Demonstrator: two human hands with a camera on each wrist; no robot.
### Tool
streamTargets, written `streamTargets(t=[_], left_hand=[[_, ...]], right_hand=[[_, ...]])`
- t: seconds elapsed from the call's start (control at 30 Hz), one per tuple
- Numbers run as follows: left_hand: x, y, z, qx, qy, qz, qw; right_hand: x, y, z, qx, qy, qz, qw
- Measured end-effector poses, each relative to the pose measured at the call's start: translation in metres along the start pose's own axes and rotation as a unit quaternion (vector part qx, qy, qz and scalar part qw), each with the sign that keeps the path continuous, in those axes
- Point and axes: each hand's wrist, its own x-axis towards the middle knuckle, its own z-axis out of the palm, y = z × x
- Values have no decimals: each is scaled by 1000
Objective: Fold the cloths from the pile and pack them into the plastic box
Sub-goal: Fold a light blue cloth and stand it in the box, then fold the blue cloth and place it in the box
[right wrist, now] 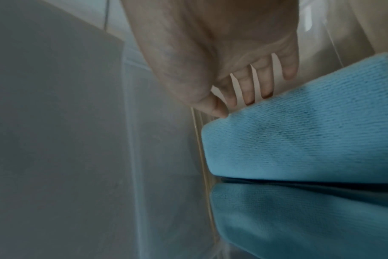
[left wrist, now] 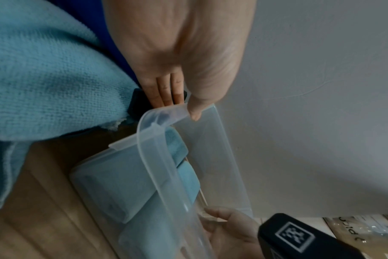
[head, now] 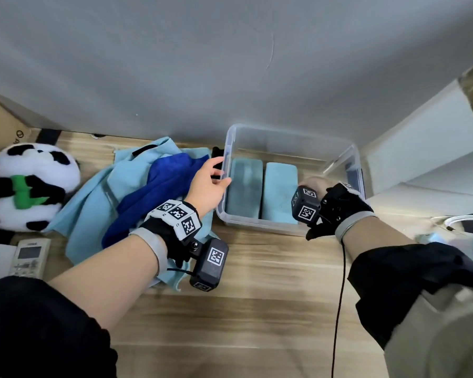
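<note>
Left hand [head: 206, 186] pinching the plastic box [head: 292, 132] rim, right hand [right wrist: 222, 57] inside, fingers straight, touching folded cloths [head: 260, 190] lying side by side, long axes pointing toward the wall

box [head: 290, 137]: clear glossy plastic | cloths [head: 93, 192]: matt terry | table [head: 257, 309]: wood-grain

Two folded cloths [head: 260, 190] are lying side by side in the plastic box [head: 290, 132], which is sitting on the surface [head: 257, 309] against the wall; the pile [head: 137, 192] is lying to its left; the panda toy [head: 30, 184] is sitting further left.
</note>
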Motion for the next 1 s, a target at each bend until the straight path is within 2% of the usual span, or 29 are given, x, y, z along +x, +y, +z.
streamTargets(t=[0.07,0.13,0.33,0.5,0.6,0.67,0.73,0.83,1.0], left_hand=[[-4,-1,-1,5,16,17,1000],[-10,-3,-6,3,37,35,999],[-27,-33,-46,50,123,95,987],[-41,-69,-89,167,163,30,972],[-50,-85,-104,268,141,-28,953],[-57,-93,-111,290,129,-61,946],[-61,-98,-114,282,147,-85,944],[-56,-99,-119,273,169,-89,943],[-42,-102,-130,287,84,-116,947]], right_hand=[[8,-2,-1,111,60,15,992],[6,-2,1,163,78,-7,984],[-53,-15,29,149,-18,-139,979],[-98,-17,75,30,-115,-210,971],[-109,-10,103,-26,-171,-220,960],[-112,-5,121,-68,-183,-216,957],[-114,0,137,-101,-192,-210,953],[-118,5,150,-123,-194,-203,952],[-119,12,163,-116,-187,-187,957]])
